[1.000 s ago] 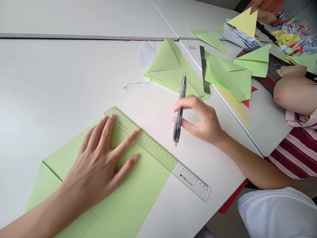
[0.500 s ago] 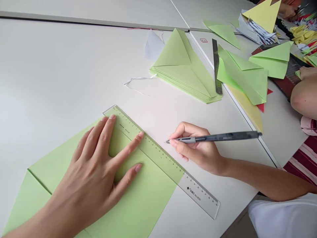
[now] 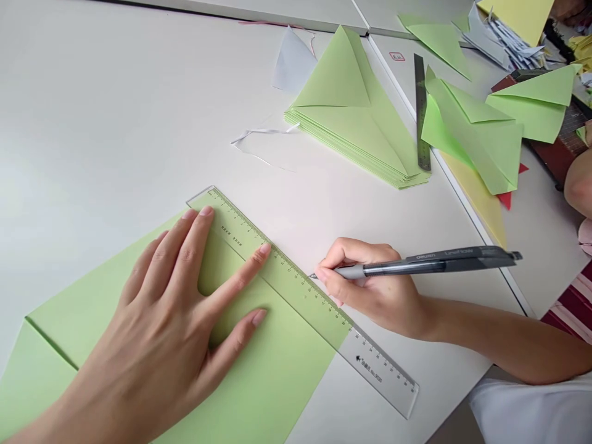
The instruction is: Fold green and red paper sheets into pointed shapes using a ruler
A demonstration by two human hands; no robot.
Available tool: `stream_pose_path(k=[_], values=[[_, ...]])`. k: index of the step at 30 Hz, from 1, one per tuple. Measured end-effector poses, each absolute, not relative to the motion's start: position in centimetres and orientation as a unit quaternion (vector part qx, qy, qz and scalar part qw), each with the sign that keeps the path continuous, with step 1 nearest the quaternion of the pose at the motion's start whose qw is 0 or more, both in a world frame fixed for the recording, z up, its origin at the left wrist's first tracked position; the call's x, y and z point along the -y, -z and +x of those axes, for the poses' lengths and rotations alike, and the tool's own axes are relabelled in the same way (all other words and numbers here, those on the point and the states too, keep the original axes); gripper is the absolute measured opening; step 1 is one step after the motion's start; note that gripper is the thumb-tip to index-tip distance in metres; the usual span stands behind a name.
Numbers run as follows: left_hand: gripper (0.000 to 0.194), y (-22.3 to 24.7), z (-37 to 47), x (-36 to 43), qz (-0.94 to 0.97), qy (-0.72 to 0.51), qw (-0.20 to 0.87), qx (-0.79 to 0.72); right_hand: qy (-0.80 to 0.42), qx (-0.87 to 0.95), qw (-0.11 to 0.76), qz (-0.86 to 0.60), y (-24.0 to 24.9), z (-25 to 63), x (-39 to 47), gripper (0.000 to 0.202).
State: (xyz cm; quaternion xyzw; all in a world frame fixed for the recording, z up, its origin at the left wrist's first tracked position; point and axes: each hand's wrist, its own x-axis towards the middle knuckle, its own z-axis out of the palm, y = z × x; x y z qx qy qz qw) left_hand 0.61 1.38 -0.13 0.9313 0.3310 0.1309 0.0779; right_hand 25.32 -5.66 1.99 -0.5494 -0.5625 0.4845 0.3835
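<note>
A clear plastic ruler [image 3: 319, 314] lies along the upper right edge of a creased green paper sheet [image 3: 259, 376], its lower right end reaching past the sheet onto the table. My left hand [image 3: 180, 314] is spread over both, with fingertips pressing on the ruler and the thumb on the paper. In my right hand [image 3: 374, 287] is a pen [image 3: 430, 262], pinched near its grey grip. Its tip is at the ruler's marked edge, around the middle; whether it touches the paper I cannot tell.
Beyond the ruler sits a stack of folded green paper [image 3: 346, 117], with a metal ruler [image 3: 421, 114] beside it. More green sheets [image 3: 481, 135] lie to the right, near another person's arm [image 3: 580, 185]. A white paper scrap [image 3: 292, 61] and a thin strip [image 3: 259, 132] rest on the table.
The pen tip has moved down to the ruler's edge, carried by my right hand. My left hand stays pressed on the ruler. The view has shifted slightly.
</note>
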Motion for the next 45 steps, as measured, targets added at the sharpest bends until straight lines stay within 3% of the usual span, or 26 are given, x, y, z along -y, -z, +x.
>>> stream_pose_path(k=[45], values=[[0.062, 0.03, 0.35, -1.4, 0.936, -0.123, 0.06, -0.325, -0.478, 0.577, 0.372, -0.548, -1.95, 25.38, 5.73, 0.017]])
